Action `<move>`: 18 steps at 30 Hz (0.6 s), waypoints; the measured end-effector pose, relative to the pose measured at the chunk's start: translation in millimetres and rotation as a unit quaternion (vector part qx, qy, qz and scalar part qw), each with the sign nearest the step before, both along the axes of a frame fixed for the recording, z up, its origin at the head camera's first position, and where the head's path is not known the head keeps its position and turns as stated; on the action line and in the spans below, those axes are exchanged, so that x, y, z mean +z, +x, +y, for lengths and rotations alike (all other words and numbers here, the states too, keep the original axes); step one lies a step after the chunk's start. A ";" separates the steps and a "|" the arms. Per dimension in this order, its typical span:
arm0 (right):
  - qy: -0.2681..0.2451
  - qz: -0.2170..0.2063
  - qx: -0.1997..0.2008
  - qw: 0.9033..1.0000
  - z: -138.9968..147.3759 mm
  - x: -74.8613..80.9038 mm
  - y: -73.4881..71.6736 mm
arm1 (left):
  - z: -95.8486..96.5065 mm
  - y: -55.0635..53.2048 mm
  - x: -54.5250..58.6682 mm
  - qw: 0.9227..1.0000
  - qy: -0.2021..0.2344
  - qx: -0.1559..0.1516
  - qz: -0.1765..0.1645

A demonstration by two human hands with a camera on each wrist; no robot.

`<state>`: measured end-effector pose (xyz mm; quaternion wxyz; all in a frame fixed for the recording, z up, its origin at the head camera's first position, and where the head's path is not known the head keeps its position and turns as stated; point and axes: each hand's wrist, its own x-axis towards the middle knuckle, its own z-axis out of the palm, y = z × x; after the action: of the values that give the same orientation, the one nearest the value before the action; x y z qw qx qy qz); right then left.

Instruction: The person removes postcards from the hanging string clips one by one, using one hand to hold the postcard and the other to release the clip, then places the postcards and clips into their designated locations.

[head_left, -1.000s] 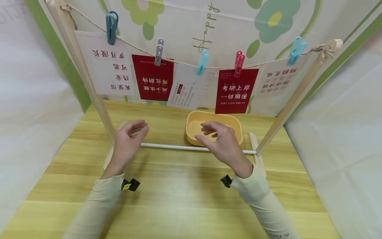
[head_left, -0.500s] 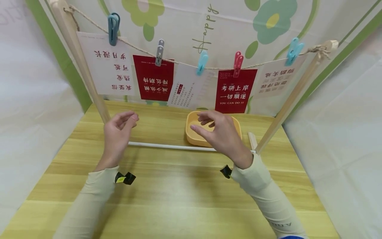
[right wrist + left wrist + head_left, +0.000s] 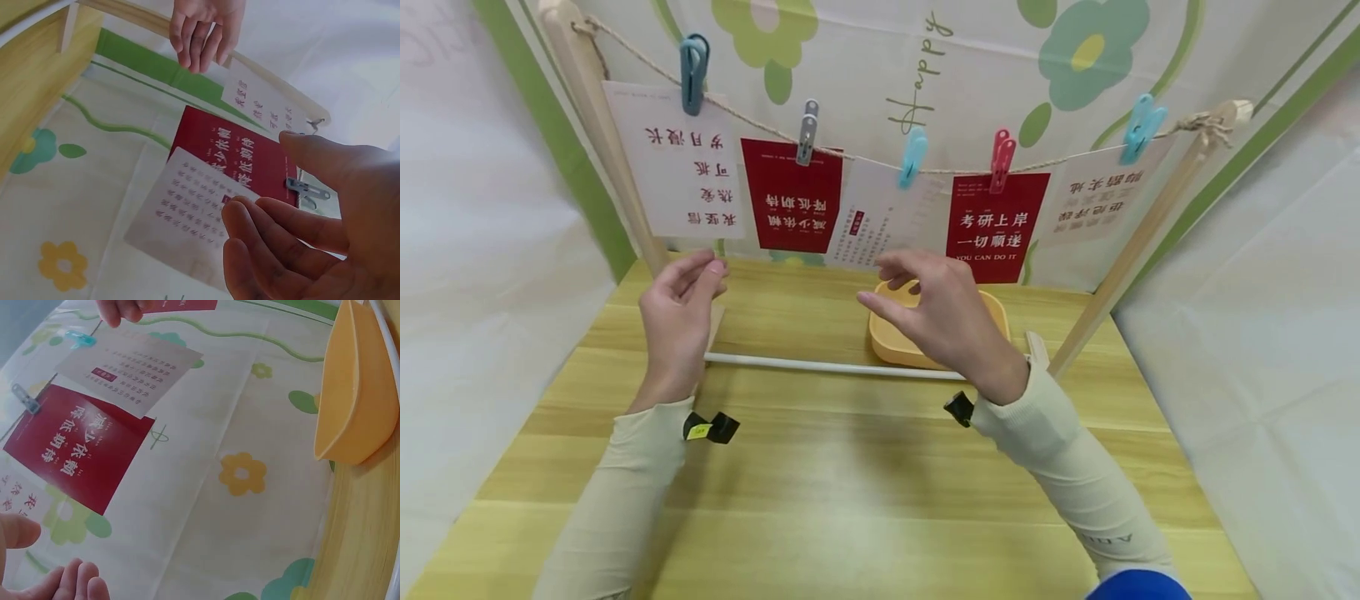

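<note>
Five cards (image 3: 793,200) hang from the twine (image 3: 752,122), one clip (image 3: 807,137) apiece, and I've got both hands raised in front w/ nothing in them that I can see. L hand (image 3: 677,321): thumb & fingers bent toward each other, small gap btwn, just beside the bottom edge of the far-L white card (image 3: 677,183). Depth's poor in the head view, so can't tell if a fingertip touches it. R hand (image 3: 943,317): grip spread, thumb well off the fingers, up in front of the lower part of the middle white card (image 3: 887,208) and near the red card (image 3: 996,221) under the pink clip (image 3: 1002,162). I'd call this an approach to the line, so go slow & pick one card at a time. Best split, IMO: one hand steadies a card by its lower edge, the other pinches the clip's tails. Squeeze fully before shifting the paper, else the edge will prob. crease. No tugging; the twine sags, so a pull would likely swing all five. Don't lean on the posts (image 3: 1135,250) or the white rod (image 3: 827,365) either; the frame may rock. Yellow tray (image 3: 895,354) is on the table (image 3: 850,483) behind the rod, partly hidden by the R hand, so watch that wrist if it drops.
</note>
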<state>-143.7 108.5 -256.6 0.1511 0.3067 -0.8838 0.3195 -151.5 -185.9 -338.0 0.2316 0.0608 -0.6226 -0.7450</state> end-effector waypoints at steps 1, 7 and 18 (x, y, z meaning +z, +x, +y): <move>0.000 0.003 0.003 1.000 -2.0 2.5 -0.2 | -0.2 -1.0 0.9 1.000 0.007 -0.002 0.004; 0.000 0.008 0.022 1.000 -16.3 17.2 -1.1 | 0.7 -3.7 5.7 0.999 0.037 -0.002 0.027; 0.018 0.033 0.029 0.999 -39.8 39.3 -7.2 | 1.7 -6.6 14.3 0.992 0.098 -0.002 0.075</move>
<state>-150.9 68.6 -217.3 0.1651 0.3451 -0.8747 0.2976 -158.1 -184.2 -323.7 0.2689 0.0261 -0.5274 -0.8055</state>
